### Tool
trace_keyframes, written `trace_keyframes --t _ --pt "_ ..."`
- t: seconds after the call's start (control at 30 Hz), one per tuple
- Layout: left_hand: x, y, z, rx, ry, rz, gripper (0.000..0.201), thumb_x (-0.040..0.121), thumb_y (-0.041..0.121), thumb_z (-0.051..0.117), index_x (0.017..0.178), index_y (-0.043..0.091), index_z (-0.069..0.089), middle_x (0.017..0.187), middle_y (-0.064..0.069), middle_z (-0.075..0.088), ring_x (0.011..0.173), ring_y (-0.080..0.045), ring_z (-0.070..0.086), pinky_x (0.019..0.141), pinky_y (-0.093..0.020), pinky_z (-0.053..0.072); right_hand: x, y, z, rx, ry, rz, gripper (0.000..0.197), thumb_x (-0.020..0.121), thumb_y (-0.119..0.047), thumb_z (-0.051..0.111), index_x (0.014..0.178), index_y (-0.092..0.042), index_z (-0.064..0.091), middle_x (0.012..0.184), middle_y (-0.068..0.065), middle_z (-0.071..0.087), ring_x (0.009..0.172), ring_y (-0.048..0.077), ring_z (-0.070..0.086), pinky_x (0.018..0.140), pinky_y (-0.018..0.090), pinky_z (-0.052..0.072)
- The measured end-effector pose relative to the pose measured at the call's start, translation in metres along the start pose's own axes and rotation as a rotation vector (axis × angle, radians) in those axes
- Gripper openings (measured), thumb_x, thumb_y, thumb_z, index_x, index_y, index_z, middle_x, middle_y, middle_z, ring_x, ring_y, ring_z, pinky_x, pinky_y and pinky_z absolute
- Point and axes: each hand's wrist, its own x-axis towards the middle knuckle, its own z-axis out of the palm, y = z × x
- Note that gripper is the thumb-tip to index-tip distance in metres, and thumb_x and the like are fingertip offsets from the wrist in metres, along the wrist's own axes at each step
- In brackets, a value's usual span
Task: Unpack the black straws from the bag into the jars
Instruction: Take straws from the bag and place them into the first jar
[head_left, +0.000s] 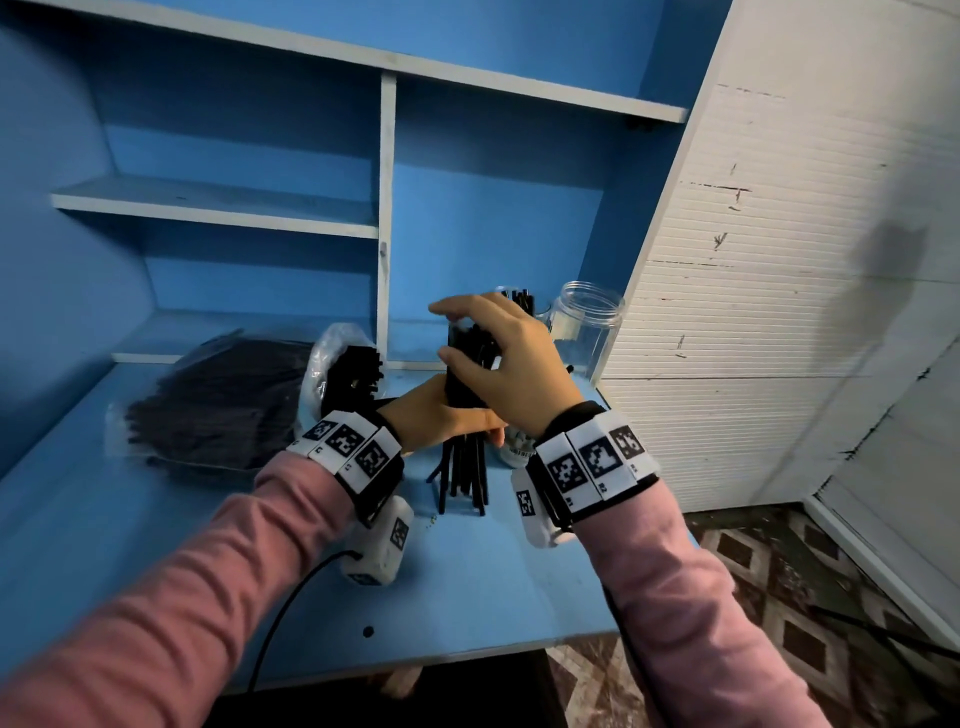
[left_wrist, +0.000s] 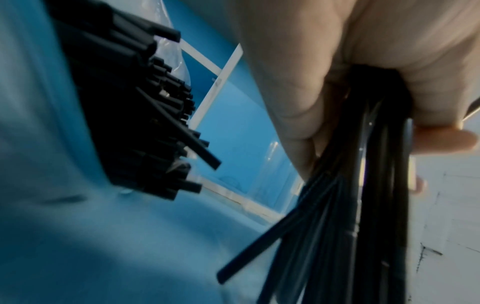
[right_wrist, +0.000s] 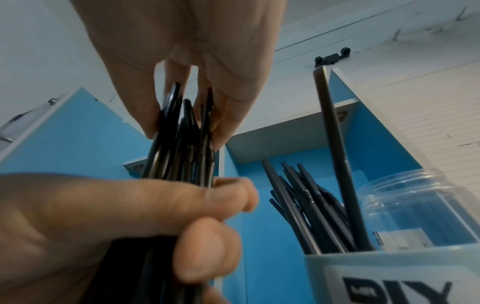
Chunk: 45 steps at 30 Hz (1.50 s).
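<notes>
- Bundle of black straws (head_left: 464, 457), held upright over the blue tabletop (head_left: 156, 545); lower ends splay just above the surface, in front of the white shelf divider (head_left: 385, 208).
- Left hand (head_left: 434, 415): fingers curled around the middle of the bundle, gripping it.
- Right hand (head_left: 506, 364): fingertips (right_wrist: 150, 123) pinch the upper ends of the same bundle from above.
- Opened clear bag (head_left: 332, 358), just left of the divider's foot, with black straw ends jutting from its mouth.
- Sealed flat pack of straws (head_left: 218, 405), farther left of the divider, lying on the tabletop.
- Empty clear jar (head_left: 587, 322), right of the divider, at the white wall panel.
- Second jar (right_wrist: 389, 273), beside the clear one and largely hidden behind the right hand in the head view; it already holds upright straws (right_wrist: 311, 205) and bears a "DIY" label.
</notes>
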Motion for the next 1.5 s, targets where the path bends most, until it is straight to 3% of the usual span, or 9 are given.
trace_keyframes --t 0.27,0.53,0.67,0.97,1.27,1.37,1.43,1.47,1.5 --pt "-0.004 0.002 0.001 -0.025 -0.059 -0.093 0.031 0.082 0.015 0.073 0.104 -0.005 0.064 0.102 -0.021 0.068 0.101 -0.026 0.064 0.095 -0.038 0.049 -0.006 0.005 0.005 -0.05 0.057 0.012 0.015 0.085 -0.008 0.064 0.099 -0.011 0.064 0.098 -0.006 0.057 0.086 0.005 0.053 0.08 0.011 0.042" --pt "-0.011 -0.006 0.01 -0.071 -0.126 -0.148 0.017 0.093 0.017 0.061 0.091 0.002 0.068 0.091 -0.01 0.07 0.087 -0.012 0.066 0.08 -0.014 0.049 -0.003 0.008 0.005 -0.087 0.105 0.017 0.009 0.085 -0.01 0.063 0.094 -0.008 0.063 0.09 0.0 0.059 0.077 0.011 0.054 0.072 0.013 0.043" --pt "-0.009 -0.003 0.011 -0.093 -0.085 -0.192 0.029 0.095 0.023 0.058 0.105 -0.004 0.066 0.097 -0.008 0.071 0.08 0.001 0.066 0.071 -0.008 0.047 -0.001 0.007 0.003 -0.075 0.129 0.025 0.005 0.087 -0.011 0.062 0.091 -0.008 0.063 0.089 0.0 0.06 0.078 0.012 0.055 0.072 0.015 0.043" --pt "-0.013 0.002 0.012 -0.152 -0.07 -0.143 0.013 0.094 0.019 0.058 0.092 0.015 0.07 0.091 0.004 0.074 0.09 -0.006 0.069 0.08 -0.014 0.049 -0.004 0.006 0.001 -0.086 0.085 0.041 0.005 0.085 -0.009 0.062 0.09 -0.008 0.061 0.086 0.001 0.06 0.076 0.014 0.055 0.07 0.019 0.045" --pt "-0.017 0.012 0.008 -0.15 -0.024 -0.116 0.016 0.097 0.013 0.051 0.099 0.008 0.066 0.097 -0.001 0.073 0.093 -0.007 0.068 0.084 -0.019 0.05 -0.008 -0.002 -0.001 -0.079 0.146 0.057 0.034 0.089 -0.028 0.064 0.119 -0.012 0.06 0.117 0.003 0.058 0.11 0.017 0.053 0.096 0.026 0.041" --pt "-0.019 0.02 0.004 -0.299 0.138 -0.117 0.014 0.098 0.007 0.048 0.103 0.01 0.06 0.078 0.011 0.071 0.072 0.0 0.069 0.074 -0.012 0.046 -0.015 -0.006 -0.001 -0.07 0.305 0.007 0.027 0.088 -0.021 0.063 0.112 -0.008 0.062 0.112 0.004 0.057 0.105 0.019 0.053 0.092 0.026 0.043" --pt "-0.019 0.024 0.0 -0.322 0.209 -0.15 0.015 0.1 0.009 0.044 0.109 0.008 0.057 0.08 -0.001 0.069 0.081 -0.005 0.049 0.08 -0.032 0.05 -0.021 -0.003 0.001 -0.055 0.328 0.005 0.016 0.086 -0.015 0.064 0.099 -0.007 0.064 0.098 0.002 0.058 0.091 0.018 0.055 0.082 0.025 0.044" --pt "-0.018 0.024 -0.005 -0.299 0.243 -0.163 0.016 0.101 0.014 0.045 0.107 0.007 0.058 0.087 -0.013 0.067 0.076 -0.001 0.024 0.064 -0.035 0.053 -0.023 0.001 0.003 -0.049 0.305 0.018 0.009 0.084 -0.013 0.065 0.091 -0.007 0.064 0.091 0.002 0.059 0.084 0.017 0.054 0.076 0.025 0.044" --pt "-0.017 0.02 -0.01 -0.283 0.269 -0.162 0.018 0.101 0.02 0.047 0.106 0.01 0.061 0.089 -0.014 0.067 0.051 0.005 0.026 0.051 -0.028 0.052 -0.026 0.004 0.006 -0.05 0.266 0.039 0.005 0.083 -0.013 0.064 0.084 -0.008 0.063 0.083 0.002 0.059 0.076 0.017 0.053 0.069 0.026 0.044"
